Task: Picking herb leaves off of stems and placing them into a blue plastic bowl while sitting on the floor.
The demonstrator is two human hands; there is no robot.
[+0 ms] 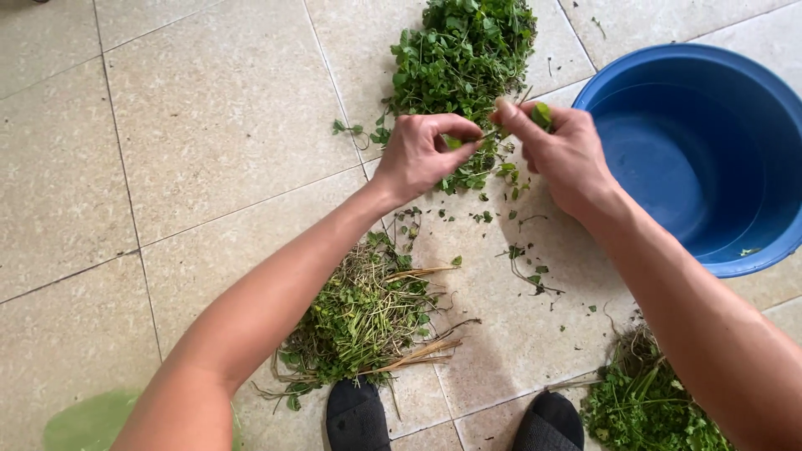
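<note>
My left hand [422,154] pinches a thin green sprig [472,140] between thumb and fingers. My right hand [561,154] grips the other end of that sprig and holds a few plucked leaves [541,114] in its fingers. Both hands hover just in front of a big pile of leafy green herbs [464,54] on the tiled floor. The two hands almost touch at the sprig.
A blue plastic basin [710,142] stands at the right, nearly bare inside. A heap of stems and roots [363,321] lies near my black-socked feet [357,416]. Another green heap [643,405] sits at bottom right. Loose leaf bits litter the beige tiles.
</note>
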